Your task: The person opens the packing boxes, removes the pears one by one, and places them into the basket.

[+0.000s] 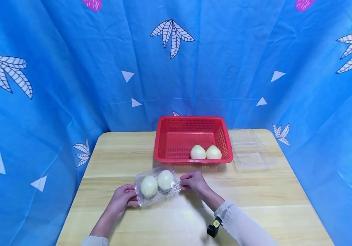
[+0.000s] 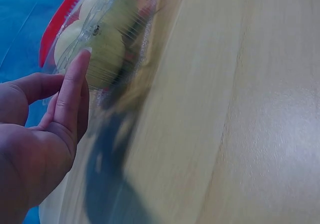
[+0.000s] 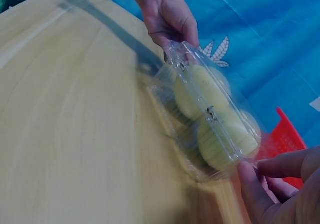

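Observation:
A clear plastic clamshell box [image 1: 158, 197] with two pale pears [image 1: 149, 186] inside is held at both ends above the table. My left hand [image 1: 123, 199] grips its left end between thumb and fingers. At the opposite end my right hand [image 1: 193, 181] pinches the edge with thumb and forefinger, which shows closely in the right wrist view. The lid lies over the pears [image 3: 227, 136], and the box is tilted, its right end farther from me. In the left wrist view, the left fingertips [image 2: 80, 66] overlap the clear plastic beside the pears.
Behind the box stands a red plastic basket [image 1: 179, 161] with two more pears [image 1: 198, 152] at its near right corner. Empty clear plastic boxes [image 1: 253, 159] lie to its right on the wooden table [image 1: 271, 212]. Blue curtains [image 1: 225, 68] hang around the table.

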The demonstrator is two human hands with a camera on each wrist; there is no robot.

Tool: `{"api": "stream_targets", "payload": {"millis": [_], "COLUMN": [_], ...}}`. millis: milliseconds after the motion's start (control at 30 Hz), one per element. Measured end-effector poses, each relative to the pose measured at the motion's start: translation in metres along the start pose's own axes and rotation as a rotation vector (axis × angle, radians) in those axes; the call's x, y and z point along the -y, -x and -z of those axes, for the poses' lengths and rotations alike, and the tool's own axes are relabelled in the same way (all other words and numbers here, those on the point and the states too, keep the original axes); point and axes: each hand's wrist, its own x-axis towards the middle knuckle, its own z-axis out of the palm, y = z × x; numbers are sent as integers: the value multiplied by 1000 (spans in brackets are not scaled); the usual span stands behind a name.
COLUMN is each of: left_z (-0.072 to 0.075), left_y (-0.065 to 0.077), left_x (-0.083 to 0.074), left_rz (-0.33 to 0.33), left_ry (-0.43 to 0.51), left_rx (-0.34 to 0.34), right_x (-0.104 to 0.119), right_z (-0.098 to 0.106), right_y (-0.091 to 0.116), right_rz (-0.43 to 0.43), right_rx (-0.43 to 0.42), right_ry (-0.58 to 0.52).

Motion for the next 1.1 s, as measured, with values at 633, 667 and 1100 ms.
{"api": "stream_targets", "payload": {"millis": [633,667,1100], "left_z": [35,36,36], "left_y": [17,18,22], "left_x": [14,14,15], "left_rz": [51,51,52], "left_ry": [112,120,200], "left_rx": [135,136,57], "right_x": [-6,-6,-2], "right_z": [-36,-37,-59], "right_y": [-4,-5,-10], "right_rz": [2,-1,-26], "right_rx": [19,17,-38], "right_ry": [-79,-93,-206]}}
